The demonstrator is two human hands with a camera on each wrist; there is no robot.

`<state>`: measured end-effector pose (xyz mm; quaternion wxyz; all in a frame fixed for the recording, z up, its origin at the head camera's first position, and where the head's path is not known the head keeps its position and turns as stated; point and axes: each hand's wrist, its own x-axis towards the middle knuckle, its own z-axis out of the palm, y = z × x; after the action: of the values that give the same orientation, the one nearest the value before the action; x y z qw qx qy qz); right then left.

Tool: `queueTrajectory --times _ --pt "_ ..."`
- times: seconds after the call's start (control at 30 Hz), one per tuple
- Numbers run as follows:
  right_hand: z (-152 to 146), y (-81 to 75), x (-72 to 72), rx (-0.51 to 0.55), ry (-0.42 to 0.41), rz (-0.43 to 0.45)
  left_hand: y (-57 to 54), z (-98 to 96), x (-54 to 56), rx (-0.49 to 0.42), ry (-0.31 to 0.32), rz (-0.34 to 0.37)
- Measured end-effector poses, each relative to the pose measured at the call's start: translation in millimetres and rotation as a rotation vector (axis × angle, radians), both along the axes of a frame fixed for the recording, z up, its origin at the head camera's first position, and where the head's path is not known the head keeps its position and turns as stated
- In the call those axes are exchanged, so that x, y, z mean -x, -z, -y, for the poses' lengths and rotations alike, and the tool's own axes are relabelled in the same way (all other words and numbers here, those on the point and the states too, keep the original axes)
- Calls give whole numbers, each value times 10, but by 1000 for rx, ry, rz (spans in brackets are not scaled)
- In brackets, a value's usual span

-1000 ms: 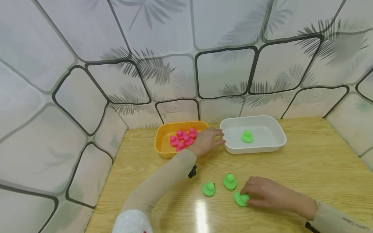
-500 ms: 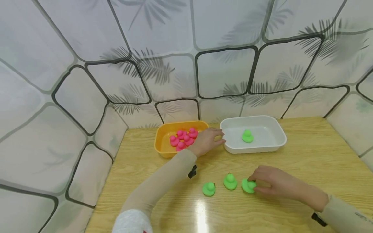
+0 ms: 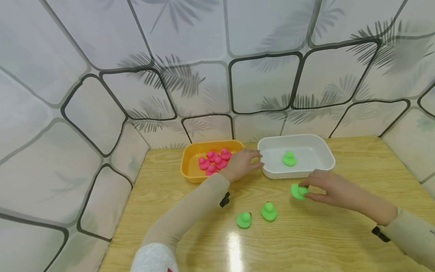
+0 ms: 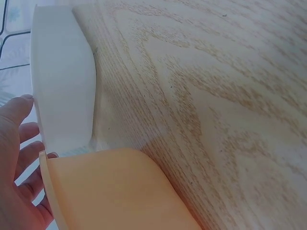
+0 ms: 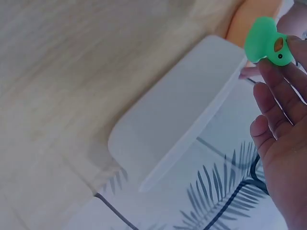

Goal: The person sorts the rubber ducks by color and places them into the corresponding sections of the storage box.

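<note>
Head view: right hand (image 3: 336,189) pinches duck (image 3: 297,191) near front of white tray (image 3: 285,175), relaxed left hand (image 3: 240,164) at left rim (image 3: 259,147).

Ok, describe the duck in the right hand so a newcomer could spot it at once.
On the wooden table, find the white tray at the back. Just in front of it, the right hand pinches one green duck. Two green ducks rest on the table and another sits in the tray; only this one is held.

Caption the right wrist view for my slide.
A green duck pinched in the right grip, with a white tray and part of an orange tray in view.
</note>
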<state>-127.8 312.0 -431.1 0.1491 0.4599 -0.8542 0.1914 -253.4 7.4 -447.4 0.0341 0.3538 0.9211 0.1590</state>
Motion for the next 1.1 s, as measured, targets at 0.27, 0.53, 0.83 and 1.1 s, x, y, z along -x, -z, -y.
queueTrajectory --times 0.27,0.53,0.83,1.1 --pt "-118 -165 224 -16 47 -70 -2 -8 -4 3 5 3" --pt "-194 -350 406 -84 154 -21 14 -5 9 3 4 -16" --pt "-304 -363 618 -118 216 17 30 -1 23 6 16 -22" --pt "-353 -456 797 -198 341 178 39 0 32 5 15 -26"
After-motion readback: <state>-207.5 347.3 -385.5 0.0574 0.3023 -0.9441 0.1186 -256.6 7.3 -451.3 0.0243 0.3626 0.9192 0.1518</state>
